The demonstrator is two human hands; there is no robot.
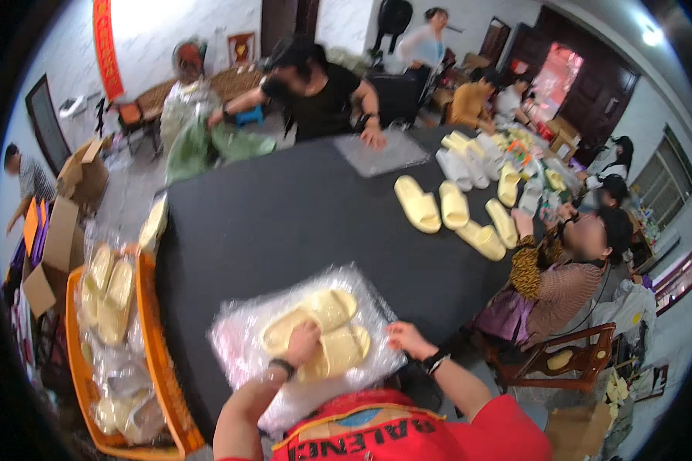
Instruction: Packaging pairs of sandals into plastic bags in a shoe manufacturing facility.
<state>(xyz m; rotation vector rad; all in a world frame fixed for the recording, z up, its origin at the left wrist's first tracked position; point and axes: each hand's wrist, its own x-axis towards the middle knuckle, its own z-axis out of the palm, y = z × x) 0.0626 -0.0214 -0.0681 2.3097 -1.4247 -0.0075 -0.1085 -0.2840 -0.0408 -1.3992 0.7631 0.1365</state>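
Observation:
A pair of pale yellow slide slippers (334, 349) lies on a stack of clear plastic bags (242, 326) at the near edge of the black table. My left hand (304, 343) is closed over the slippers, its curled fingers where the two meet. At the right corner of the stack, my right hand (409, 340) pinches the edge of a plastic bag, though its fingertips show only small. Whether the slippers lie under the top film or on it, I cannot tell.
An orange crate (165, 369) with bagged slippers stands left of the black table (284, 223). Loose yellow slippers (417, 205) lie at the far right. Across the table a person (315, 100) rests a hand on a plastic sheet (380, 154); another person (565, 288) sits at the right.

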